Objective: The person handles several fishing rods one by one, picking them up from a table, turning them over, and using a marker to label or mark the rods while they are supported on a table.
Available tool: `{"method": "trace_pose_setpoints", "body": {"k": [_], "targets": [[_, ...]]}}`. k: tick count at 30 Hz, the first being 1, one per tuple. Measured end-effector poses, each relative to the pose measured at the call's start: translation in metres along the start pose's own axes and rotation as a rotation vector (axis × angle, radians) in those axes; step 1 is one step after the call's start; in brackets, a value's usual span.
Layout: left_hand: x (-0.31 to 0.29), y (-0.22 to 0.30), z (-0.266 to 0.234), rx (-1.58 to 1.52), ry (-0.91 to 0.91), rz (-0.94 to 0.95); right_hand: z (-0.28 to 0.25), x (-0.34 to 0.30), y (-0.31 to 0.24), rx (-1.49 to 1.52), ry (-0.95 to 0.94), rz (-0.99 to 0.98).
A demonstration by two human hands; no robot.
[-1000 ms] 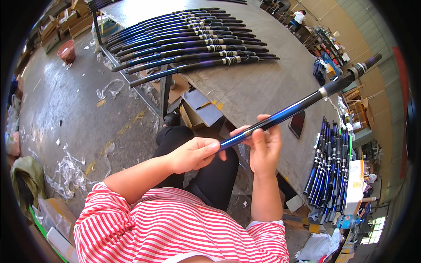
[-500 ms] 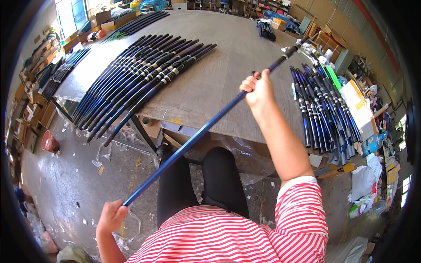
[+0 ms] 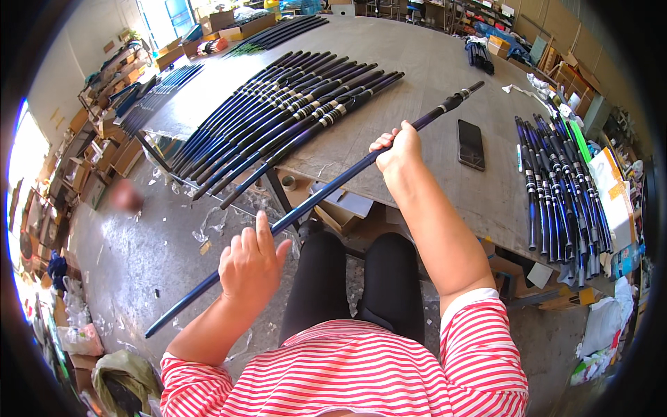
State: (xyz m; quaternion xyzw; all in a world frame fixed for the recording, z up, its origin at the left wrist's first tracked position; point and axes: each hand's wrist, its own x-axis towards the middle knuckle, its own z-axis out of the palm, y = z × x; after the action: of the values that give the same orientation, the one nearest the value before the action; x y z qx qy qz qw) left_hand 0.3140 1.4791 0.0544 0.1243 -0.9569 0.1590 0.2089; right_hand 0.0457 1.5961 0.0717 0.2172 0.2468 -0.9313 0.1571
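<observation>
My right hand (image 3: 401,151) is closed around a dark blue fishing rod (image 3: 326,192), gripping it below its black and silver handle fittings. The rod slants across in front of me, its thicker end over the table and its thin end over the floor at the lower left. My left hand (image 3: 251,263) is beside the rod's lower half, fingers stretched out and index finger raised; whether the palm touches the rod is hidden. On the table past the rod lies a black phone (image 3: 470,144).
A fanned row of fishing rods (image 3: 292,115) overhangs the left edge of the table (image 3: 424,90). A second pile of rods (image 3: 556,187) lies at the right beside a green strip (image 3: 578,141). Boxes (image 3: 246,28) stand along the back. Plastic scraps litter the floor (image 3: 146,257).
My left hand has let go of the rod's lower end and moved up along it, its fingers opening. My right hand still grips the rod. The view has shifted, uncovering the phone.
</observation>
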Motion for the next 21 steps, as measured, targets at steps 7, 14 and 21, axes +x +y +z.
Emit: {"method": "trace_pose_setpoints", "body": {"k": [7,14,21], "targets": [[-0.012,-0.008,0.003,-0.34,-0.304,-0.01,-0.019,-0.005,-0.014,-0.078,-0.137,0.098],[-0.023,-0.051,-0.007,-2.028,-1.786,-0.686,-0.043,-0.015,-0.011,-0.008,-0.437,0.361],[0.014,-0.027,-0.027,-1.235,-1.138,-0.472,-0.044,0.023,-0.021,-0.13,-0.363,0.311]]}}
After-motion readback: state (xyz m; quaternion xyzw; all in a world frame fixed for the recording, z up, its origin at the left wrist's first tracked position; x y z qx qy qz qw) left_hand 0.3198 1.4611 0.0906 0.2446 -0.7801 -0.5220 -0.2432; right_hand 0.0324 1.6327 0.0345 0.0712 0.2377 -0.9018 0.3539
